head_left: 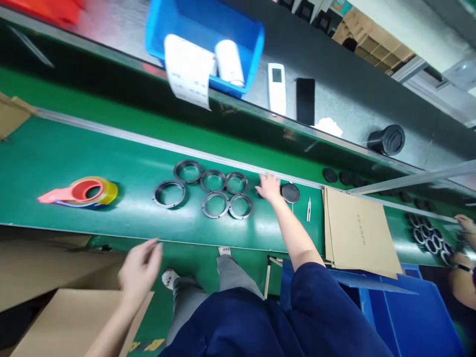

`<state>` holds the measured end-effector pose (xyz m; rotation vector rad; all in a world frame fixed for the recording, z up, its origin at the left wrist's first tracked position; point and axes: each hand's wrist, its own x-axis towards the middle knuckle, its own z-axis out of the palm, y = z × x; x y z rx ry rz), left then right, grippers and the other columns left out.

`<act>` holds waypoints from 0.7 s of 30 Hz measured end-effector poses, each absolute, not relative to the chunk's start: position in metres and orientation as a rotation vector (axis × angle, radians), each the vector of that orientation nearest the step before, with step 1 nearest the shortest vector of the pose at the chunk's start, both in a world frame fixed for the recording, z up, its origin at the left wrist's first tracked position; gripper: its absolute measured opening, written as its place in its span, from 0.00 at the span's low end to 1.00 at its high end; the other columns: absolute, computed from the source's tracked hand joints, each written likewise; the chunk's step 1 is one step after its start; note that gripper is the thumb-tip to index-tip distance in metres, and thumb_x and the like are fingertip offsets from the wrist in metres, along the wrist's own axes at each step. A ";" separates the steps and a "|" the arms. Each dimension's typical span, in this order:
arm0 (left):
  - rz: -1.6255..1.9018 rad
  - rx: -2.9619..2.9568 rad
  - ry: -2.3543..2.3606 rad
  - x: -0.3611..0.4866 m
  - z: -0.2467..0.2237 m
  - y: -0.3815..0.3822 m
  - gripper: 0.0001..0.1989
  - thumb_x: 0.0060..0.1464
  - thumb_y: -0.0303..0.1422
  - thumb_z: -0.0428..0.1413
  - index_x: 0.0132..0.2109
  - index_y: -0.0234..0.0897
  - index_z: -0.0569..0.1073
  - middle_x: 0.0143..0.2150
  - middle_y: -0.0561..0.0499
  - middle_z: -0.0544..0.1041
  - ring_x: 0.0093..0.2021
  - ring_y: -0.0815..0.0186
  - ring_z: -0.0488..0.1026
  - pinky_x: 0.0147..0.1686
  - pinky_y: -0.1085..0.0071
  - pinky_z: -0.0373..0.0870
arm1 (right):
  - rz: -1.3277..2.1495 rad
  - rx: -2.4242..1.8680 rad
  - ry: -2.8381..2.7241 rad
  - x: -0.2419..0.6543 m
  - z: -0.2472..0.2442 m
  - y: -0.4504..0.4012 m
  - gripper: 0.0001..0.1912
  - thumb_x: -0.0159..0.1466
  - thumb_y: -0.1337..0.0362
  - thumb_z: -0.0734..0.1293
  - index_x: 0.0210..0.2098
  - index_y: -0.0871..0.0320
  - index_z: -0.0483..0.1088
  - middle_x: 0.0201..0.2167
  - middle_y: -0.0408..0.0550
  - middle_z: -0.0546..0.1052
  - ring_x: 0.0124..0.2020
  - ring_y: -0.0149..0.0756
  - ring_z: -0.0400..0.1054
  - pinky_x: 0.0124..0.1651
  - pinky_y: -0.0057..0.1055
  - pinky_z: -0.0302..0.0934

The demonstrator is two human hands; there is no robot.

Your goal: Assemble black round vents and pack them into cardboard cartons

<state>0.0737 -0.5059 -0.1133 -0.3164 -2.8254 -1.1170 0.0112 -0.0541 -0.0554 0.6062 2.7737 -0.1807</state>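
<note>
My right hand [269,187] reaches over the green workbench [122,163] with its fingers spread. Under its left side shows part of a dark round piece, mostly hidden; whether the fingers touch it I cannot tell. Just right of this hand lies a black disc [290,193]. My left hand [140,267] hovers by the bench's front edge, fingers loosely curled, with nothing visible in it. Several black rings lie flat between the hands, among them a ring [169,205] at the left and a ring [240,216] nearest my right hand.
A red tape dispenser [61,195] with yellow tape lies left. Right of the disc are a pen-like tool [308,209] and cardboard sheets [359,233]. The shelf above bears a blue bin [204,22], a white device [276,89] and a phone [305,101]. A co-worker's hands [464,224] are far right.
</note>
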 end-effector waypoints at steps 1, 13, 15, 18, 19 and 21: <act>-1.155 -0.495 -2.875 0.061 -0.116 -0.457 0.17 0.65 0.43 0.52 0.51 0.36 0.75 0.45 0.41 0.79 0.43 0.55 0.79 0.47 0.56 0.79 | -0.112 0.790 2.678 0.019 -0.063 -0.010 0.44 0.66 0.55 0.71 0.75 0.58 0.51 0.76 0.67 0.47 0.76 0.64 0.43 0.71 0.64 0.45; -0.276 -1.696 -3.334 -0.020 -0.136 -0.035 0.60 0.43 0.37 0.72 0.76 0.54 0.49 0.79 0.34 0.30 0.76 0.29 0.29 0.64 0.23 0.44 | -0.454 1.010 2.594 0.118 -0.174 0.097 0.58 0.55 0.46 0.73 0.74 0.32 0.37 0.77 0.51 0.33 0.75 0.66 0.38 0.62 0.64 0.56; -0.391 -1.642 -3.372 -0.010 -0.134 -0.037 0.59 0.42 0.36 0.72 0.76 0.54 0.50 0.79 0.33 0.34 0.76 0.28 0.33 0.63 0.25 0.49 | -0.423 1.032 2.657 0.126 -0.180 0.096 0.54 0.55 0.46 0.72 0.74 0.33 0.41 0.77 0.50 0.38 0.74 0.65 0.41 0.61 0.63 0.57; -0.827 -1.591 -3.264 0.013 -0.123 -0.078 0.58 0.43 0.40 0.70 0.76 0.56 0.49 0.78 0.35 0.38 0.75 0.28 0.39 0.61 0.28 0.58 | -0.409 1.098 2.736 0.139 -0.189 0.101 0.51 0.55 0.43 0.70 0.73 0.34 0.46 0.74 0.52 0.47 0.72 0.66 0.47 0.59 0.66 0.58; -0.977 -1.586 -3.179 0.022 -0.118 -0.101 0.57 0.43 0.43 0.70 0.76 0.57 0.50 0.77 0.36 0.39 0.74 0.28 0.40 0.61 0.29 0.59 | -0.423 1.115 2.753 0.144 -0.192 0.104 0.50 0.54 0.41 0.69 0.72 0.34 0.48 0.74 0.53 0.49 0.71 0.68 0.48 0.58 0.68 0.58; -1.200 -1.519 -3.000 0.040 -0.104 -0.161 0.55 0.44 0.47 0.69 0.75 0.56 0.53 0.77 0.38 0.39 0.74 0.30 0.41 0.65 0.33 0.57 | -0.495 1.144 2.774 0.153 -0.195 0.109 0.51 0.52 0.37 0.69 0.72 0.33 0.50 0.72 0.57 0.52 0.70 0.74 0.49 0.55 0.76 0.57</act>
